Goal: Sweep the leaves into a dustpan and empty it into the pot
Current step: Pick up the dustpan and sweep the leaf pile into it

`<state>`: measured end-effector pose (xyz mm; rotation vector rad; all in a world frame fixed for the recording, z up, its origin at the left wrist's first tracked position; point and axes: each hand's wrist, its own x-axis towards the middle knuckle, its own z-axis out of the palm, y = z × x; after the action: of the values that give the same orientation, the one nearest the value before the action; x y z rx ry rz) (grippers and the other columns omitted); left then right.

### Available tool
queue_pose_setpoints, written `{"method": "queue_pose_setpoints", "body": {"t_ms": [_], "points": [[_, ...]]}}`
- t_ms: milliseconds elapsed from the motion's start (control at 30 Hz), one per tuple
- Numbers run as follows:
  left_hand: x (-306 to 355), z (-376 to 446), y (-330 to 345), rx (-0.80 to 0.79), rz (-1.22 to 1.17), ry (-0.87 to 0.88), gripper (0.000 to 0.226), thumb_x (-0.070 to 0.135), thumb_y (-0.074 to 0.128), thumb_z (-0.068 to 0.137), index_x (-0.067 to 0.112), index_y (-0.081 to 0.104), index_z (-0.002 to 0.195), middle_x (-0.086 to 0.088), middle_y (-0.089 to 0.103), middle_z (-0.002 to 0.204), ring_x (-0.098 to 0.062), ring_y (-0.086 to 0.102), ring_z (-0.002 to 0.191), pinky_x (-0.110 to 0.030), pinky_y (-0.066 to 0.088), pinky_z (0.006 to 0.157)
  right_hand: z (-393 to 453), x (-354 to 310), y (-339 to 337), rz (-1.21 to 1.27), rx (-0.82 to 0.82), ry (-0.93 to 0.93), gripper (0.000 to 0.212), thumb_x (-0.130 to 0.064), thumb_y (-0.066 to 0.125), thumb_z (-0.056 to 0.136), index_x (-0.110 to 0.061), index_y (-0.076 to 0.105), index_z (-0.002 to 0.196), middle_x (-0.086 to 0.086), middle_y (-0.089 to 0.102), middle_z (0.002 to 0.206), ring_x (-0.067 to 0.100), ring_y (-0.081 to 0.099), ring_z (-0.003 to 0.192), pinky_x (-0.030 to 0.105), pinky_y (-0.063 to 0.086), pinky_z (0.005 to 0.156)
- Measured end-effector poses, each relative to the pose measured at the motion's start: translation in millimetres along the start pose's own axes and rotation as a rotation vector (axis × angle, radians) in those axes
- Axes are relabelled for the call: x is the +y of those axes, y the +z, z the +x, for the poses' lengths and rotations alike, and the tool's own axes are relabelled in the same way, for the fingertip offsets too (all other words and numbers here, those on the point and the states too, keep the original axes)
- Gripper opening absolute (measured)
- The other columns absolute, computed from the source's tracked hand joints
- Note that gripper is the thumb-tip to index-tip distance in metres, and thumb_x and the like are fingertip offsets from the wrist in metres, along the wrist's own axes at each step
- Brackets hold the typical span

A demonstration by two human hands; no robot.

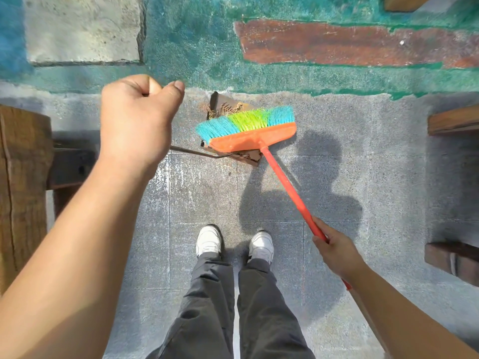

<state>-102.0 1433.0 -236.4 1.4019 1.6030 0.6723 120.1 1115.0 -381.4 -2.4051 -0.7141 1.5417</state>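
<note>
Head view, looking straight down: the left hand (134, 120) is clenched in a fist, and a thin metal dustpan handle (194, 152) runs out from under it, though the actual grip is hidden by the hand. The brown dustpan (223, 106) is set on the grey stone floor (202, 193), with dry leaves (229, 109) piled at its far end. The broom (247, 128), orange head with blue and green bristles, is laid over the pan, bristles touching the leaves. Its red stick (287, 189) is grasped by the right hand (334, 248), fingers wrapped around it. White shoes (208, 240) are seen just behind. No pot can be seen
</note>
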Motion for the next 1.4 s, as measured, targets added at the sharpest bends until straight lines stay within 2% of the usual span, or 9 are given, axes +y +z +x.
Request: {"method": "queue_pose_setpoints", "body": {"t_ms": [133,367,533,667,800,900,1067,1267,1400], "points": [[1,0,1,0.0,0.034,0.01,0.043,0.043,0.064,0.075,0.019,0.036,0.053,-0.019,0.046,0.06,-0.025,0.043,0.055,-0.034,0.032,0.049,6,1,-4,0.024,-0.003,0.023,0.053,-0.016,0.055,0.095,-0.049,0.046,0.136,-0.02,0.053,0.049,0.001,0.042,0.038,0.023,0.041,0.047],[-4,0,-10,-0.005,0.005,-0.025,0.046,0.046,0.067,0.072,0.019,0.036,0.051,-0.018,0.042,0.059,-0.027,0.037,0.054,-0.05,0.044,0.051,-3,12,-18,0.215,0.01,0.131,0.048,-0.016,0.053,0.096,-0.048,0.05,0.132,0.006,0.043,0.059,0.016,0.037,0.043,0.022,0.035,0.039],[-12,0,-9,-0.044,0.026,0.0,0.045,0.043,0.065,0.076,0.019,0.035,0.052,-0.019,0.045,0.058,-0.024,0.038,0.054,-0.041,0.036,0.049,-23,8,-18,0.404,-0.003,0.11,0.049,-0.01,0.053,0.096,-0.05,0.054,0.124,0.011,0.041,0.063,0.016,0.033,0.044,0.023,0.031,0.041],[-18,-3,-11,-0.05,0.102,0.073,0.049,0.033,0.063,0.084,0.009,0.031,0.056,-0.033,0.05,0.059,-0.021,0.036,0.054,-0.03,0.029,0.05,-24,-1,-8,0.418,0.072,0.083,0.047,-0.013,0.053,0.096,-0.049,0.053,0.128,0.005,0.044,0.059,0.016,0.036,0.044,0.023,0.032,0.042],[-24,1,-21,-0.072,0.137,0.07,0.047,0.037,0.063,0.082,0.013,0.033,0.055,-0.029,0.047,0.057,-0.022,0.035,0.053,-0.032,0.03,0.05,0,-15,-2,0.264,0.241,0.112,0.048,-0.02,0.053,0.096,-0.04,0.045,0.138,0.001,0.051,0.06,0.018,0.045,0.047,0.026,0.04,0.043],[-28,3,-26,-0.116,0.158,0.082,0.048,0.035,0.064,0.083,0.011,0.034,0.055,-0.024,0.048,0.057,-0.021,0.034,0.052,-0.03,0.028,0.05,21,-28,-6,-0.022,0.316,0.124,0.049,-0.025,0.046,0.098,-0.036,0.036,0.145,0.001,0.055,0.067,0.024,0.055,0.058,0.028,0.044,0.052],[-37,2,-31,-0.167,0.164,0.07,0.048,0.039,0.065,0.079,0.012,0.035,0.053,-0.019,0.045,0.053,-0.019,0.032,0.05,-0.03,0.028,0.05,48,-39,-19,-0.288,0.323,0.207,0.05,-0.028,0.035,0.099,-0.046,0.024,0.145,0.014,0.056,0.084,0.03,0.057,0.065,0.034,0.05,0.058],[-42,1,-36,-0.207,0.149,0.058,0.046,0.039,0.066,0.078,0.017,0.038,0.049,-0.014,0.042,0.053,-0.02,0.035,0.051,-0.03,0.032,0.051,65,-51,-18,-0.43,0.337,0.23,0.059,-0.012,0.035,0.093,-0.043,0.021,0.141,0.01,0.055,0.074,0.033,0.06,0.069,0.043,0.057,0.062],[-42,1,-36,-0.232,0.166,0.077,0.045,0.037,0.066,0.079,0.018,0.038,0.049,-0.012,0.042,0.052,-0.018,0.034,0.049,-0.028,0.028,0.049,70,-51,-10,-0.481,0.293,0.178,0.059,-0.017,0.035,0.094,-0.046,0.019,0.142,0.006,0.052,0.077,0.028,0.058,0.066,0.042,0.056,0.06]]}}
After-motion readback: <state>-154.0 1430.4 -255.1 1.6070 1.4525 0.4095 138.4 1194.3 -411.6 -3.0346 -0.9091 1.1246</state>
